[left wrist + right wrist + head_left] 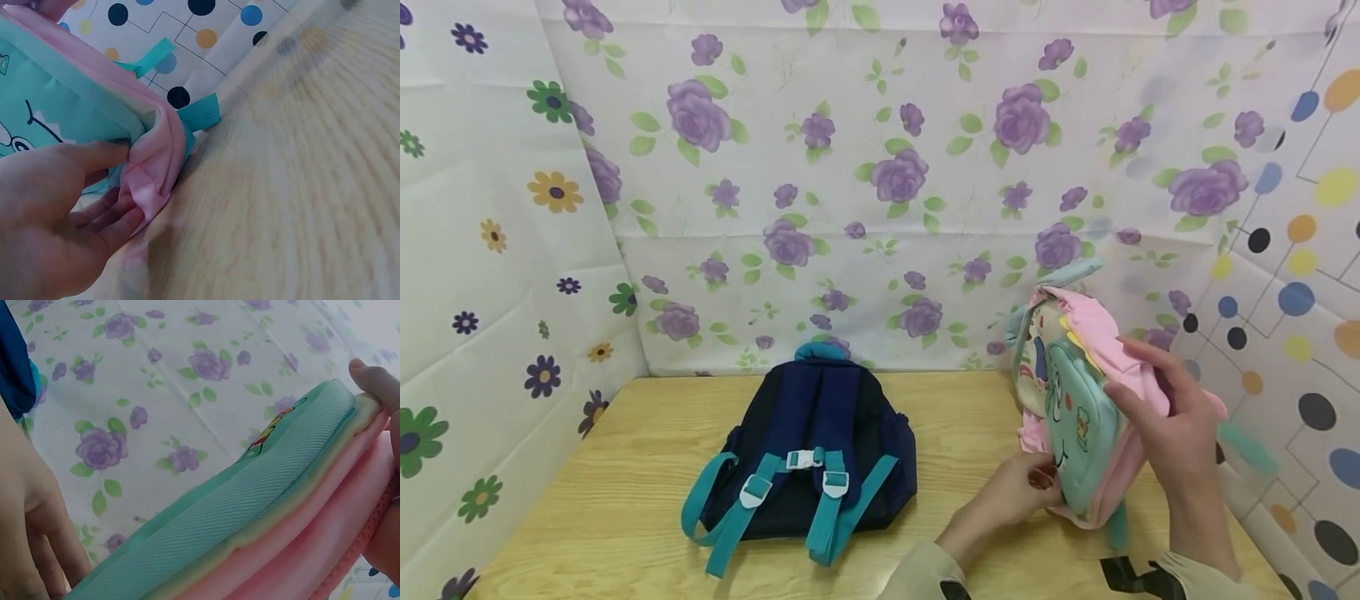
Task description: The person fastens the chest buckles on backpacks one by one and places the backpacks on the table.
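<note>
Makeshift booth: printed sheets (850,279) behind and beside a wood-grain table (617,517)

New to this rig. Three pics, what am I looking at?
There is no machine here, just a person's bare left hand and right hand. The wide picture comes from a camera worn on the head, looking forward and down. The other two come from cameras on the left and right wrists.

On the light wood-grain table lies a dark navy fabric backpack with teal straps. To its right, a pink-and-mint fabric backpack with a cartoon face is held tilted: the right hand grips its pink upper side, and the left hand pinches its pink lower corner. Behind hangs a white cloth printed with purple roses.
</note>
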Tool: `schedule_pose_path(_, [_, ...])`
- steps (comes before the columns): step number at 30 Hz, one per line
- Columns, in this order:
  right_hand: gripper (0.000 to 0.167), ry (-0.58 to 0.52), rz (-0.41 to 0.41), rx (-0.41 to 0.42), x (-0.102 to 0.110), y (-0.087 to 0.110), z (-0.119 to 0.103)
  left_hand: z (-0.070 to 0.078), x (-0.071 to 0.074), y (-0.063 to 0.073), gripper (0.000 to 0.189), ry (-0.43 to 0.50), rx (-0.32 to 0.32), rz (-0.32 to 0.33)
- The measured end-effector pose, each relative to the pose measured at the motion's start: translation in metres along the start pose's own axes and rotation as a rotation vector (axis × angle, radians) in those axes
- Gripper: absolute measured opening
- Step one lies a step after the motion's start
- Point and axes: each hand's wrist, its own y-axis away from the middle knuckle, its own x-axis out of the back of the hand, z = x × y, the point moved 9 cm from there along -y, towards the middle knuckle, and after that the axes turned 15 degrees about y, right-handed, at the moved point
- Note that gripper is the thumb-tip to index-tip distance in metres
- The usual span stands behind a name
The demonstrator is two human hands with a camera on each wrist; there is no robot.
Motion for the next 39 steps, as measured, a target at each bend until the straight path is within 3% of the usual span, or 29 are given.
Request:
schedule_pose_path(6, [0.052, -0.003, 0.012, 0.000, -0.004, 0.003, -0.004, -0.001, 0.009, 0.010, 0.040, 0.050, 0.075, -0.069])
schedule_pose_path(11, [0.051, 0.018, 0.014, 0.003, -0.005, 0.003, -0.005, 0.020, 0.028, 0.024, 0.045, -0.041, 0.075, -0.061])
schedule_pose_path(18, [0.051, 0.035, 0.007, 0.010, -0.011, 0.006, -0.011, 0.082, 0.061, 0.038, 0.038, -0.080, -0.056, 0.022])
schedule_pose_path(22, [0.049, -0.031, -0.009, 0.057, -0.018, 0.007, -0.018, 0.125, 0.074, 0.043, 0.039, -0.119, -0.178, 0.025])
schedule_pose_path(25, [0.049, -0.094, -0.023, 0.119, -0.024, 0.008, -0.023, 0.149, 0.081, 0.044, 0.042, -0.140, -0.249, 0.035])
schedule_pose_path(32, [0.039, -0.178, 0.015, 0.202, -0.032, 0.010, -0.027, 0.176, 0.087, 0.044, 0.048, -0.180, -0.352, 0.031])
schedule_pose_path(36, [0.035, -0.127, 0.038, 0.208, -0.035, 0.011, -0.029, 0.184, 0.089, 0.044, 0.051, -0.215, -0.369, 0.033])
schedule_pose_path(39, [0.033, -0.172, 0.041, 0.251, -0.038, 0.012, -0.032, 0.190, 0.088, 0.044, 0.052, -0.246, -0.372, 0.035])
